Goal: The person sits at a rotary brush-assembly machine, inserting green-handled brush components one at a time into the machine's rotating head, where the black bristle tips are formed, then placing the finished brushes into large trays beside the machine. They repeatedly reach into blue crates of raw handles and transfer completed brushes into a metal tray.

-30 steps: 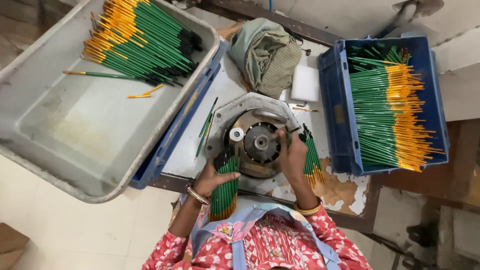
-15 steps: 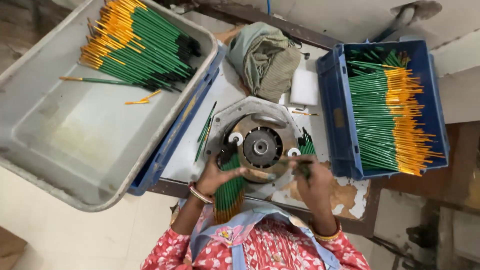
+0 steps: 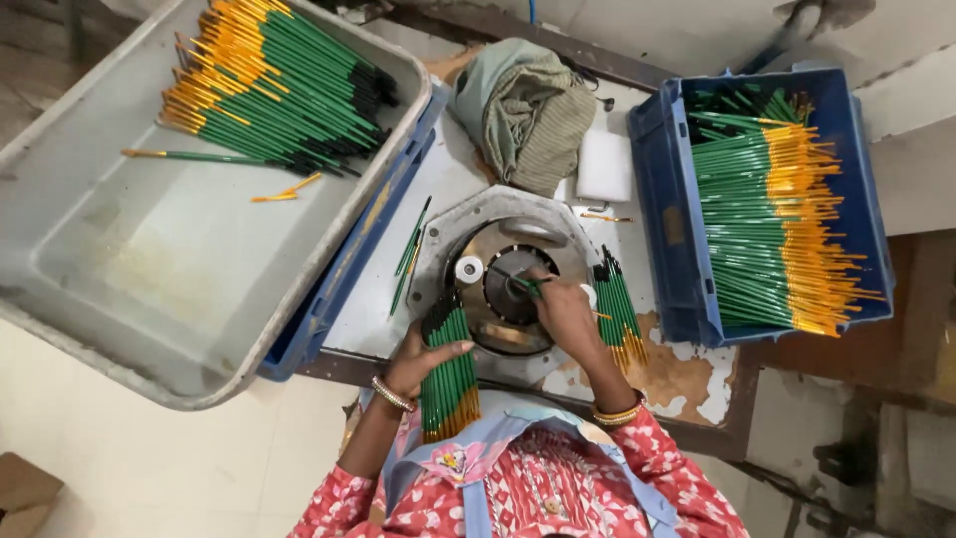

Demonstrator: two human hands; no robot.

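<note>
A single green brush (image 3: 525, 283) lies over the round metal machine (image 3: 503, 284) on the worktop (image 3: 383, 299), pinched in the right hand (image 3: 565, 311) fingers. The left hand (image 3: 423, 359) fingers are clenched around a bundle of green brushes (image 3: 448, 374) beside the machine, between a grey tray (image 3: 149, 269) and a blue crate (image 3: 662, 229).

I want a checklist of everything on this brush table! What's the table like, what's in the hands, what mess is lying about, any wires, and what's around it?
Surface: worn table, paint flaked at the front edge.
Job's things: round metal machine; bundle of green brushes; single green brush at the machine's centre.
Clutter: folded cloth, white block, loose brushes, small brush pile.
Grippers: left hand grips the bundle; right hand holds the single brush.
Cables: nothing seen.
Surroundings: grey tray and blue crate, both holding brushes.
</note>
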